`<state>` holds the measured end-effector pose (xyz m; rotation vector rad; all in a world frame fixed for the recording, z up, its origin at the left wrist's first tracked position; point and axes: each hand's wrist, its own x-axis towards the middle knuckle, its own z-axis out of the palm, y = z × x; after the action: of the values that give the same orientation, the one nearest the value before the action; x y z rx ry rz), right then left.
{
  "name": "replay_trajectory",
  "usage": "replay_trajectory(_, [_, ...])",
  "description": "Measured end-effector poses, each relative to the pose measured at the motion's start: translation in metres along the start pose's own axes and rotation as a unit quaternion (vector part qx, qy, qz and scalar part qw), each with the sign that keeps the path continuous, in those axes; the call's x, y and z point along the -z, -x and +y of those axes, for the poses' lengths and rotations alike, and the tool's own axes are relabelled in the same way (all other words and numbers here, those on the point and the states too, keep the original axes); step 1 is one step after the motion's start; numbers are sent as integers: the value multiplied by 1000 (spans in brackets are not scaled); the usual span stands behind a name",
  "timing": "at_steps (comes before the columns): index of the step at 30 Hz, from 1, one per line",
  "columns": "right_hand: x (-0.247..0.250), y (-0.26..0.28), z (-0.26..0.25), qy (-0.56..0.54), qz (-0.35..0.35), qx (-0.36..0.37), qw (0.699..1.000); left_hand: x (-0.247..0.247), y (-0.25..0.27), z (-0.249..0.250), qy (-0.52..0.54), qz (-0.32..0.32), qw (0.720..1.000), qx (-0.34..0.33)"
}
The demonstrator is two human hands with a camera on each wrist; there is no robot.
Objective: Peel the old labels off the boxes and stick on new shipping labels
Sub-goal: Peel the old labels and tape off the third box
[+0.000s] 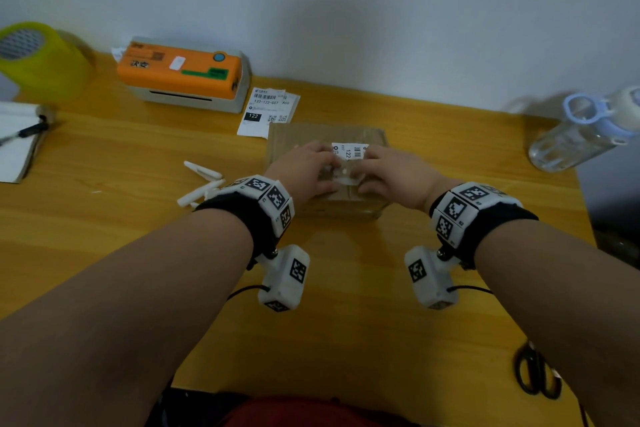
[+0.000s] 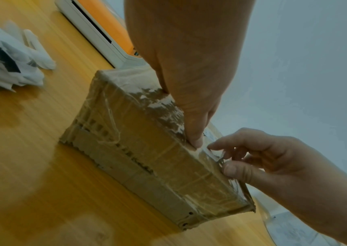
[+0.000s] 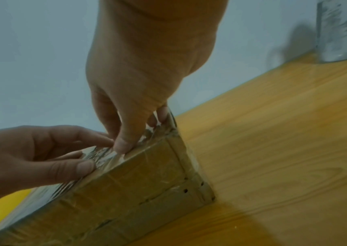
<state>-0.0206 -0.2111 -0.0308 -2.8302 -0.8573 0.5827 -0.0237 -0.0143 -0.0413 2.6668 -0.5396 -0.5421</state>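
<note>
At the far left of the head view, a yellow-green roll (image 1: 41, 59) stood above an open notebook (image 1: 17, 146) with a pen (image 1: 26, 132) on it. To the right, an orange-topped label printer (image 1: 183, 74) sat against the wall, with curled white backing strips (image 1: 202, 184) lower on the wooden table (image 1: 104, 218). Loose printed labels (image 1: 266, 111) lay just beyond the taped cardboard box (image 1: 367, 137) at frame centre. Your left hand (image 1: 304, 170) rested on the box top, fingers bent, thumb pressing the near edge. Your right hand (image 1: 394, 172) met it, fingertips (image 3: 122, 146) curled down onto the white label (image 1: 349, 151) on the box top; whether either hand pinched the label cannot be told. A clear water bottle (image 1: 585, 135) stood at the right edge, black scissors (image 1: 536, 374) at lower right.
</note>
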Motion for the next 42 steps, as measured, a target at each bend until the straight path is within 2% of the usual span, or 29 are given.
replay_trajectory(8, [-4,6,-5,23,68,2,997,0,-1,-2,-1,-7,1000,6])
replay_trajectory(15, [4,-3,-11,58,141,40,988,-2,-3,-4,-9,0,1000,5])
replay_trajectory(28, [14,-14,-14,40,178,31,983,-3,-1,-3,-5,22,1000,11])
replay_trajectory(32, [9,-12,-9,9,166,-9,986,-2,0,-3,1,34,999,19])
replay_trajectory(37, [-1,-12,-8,-117,153,-116,974,0,-1,-4,-8,38,999,20])
replay_trajectory(42, [-4,-12,-12,-174,165,-137,961,1,-1,-4,-4,34,999,18])
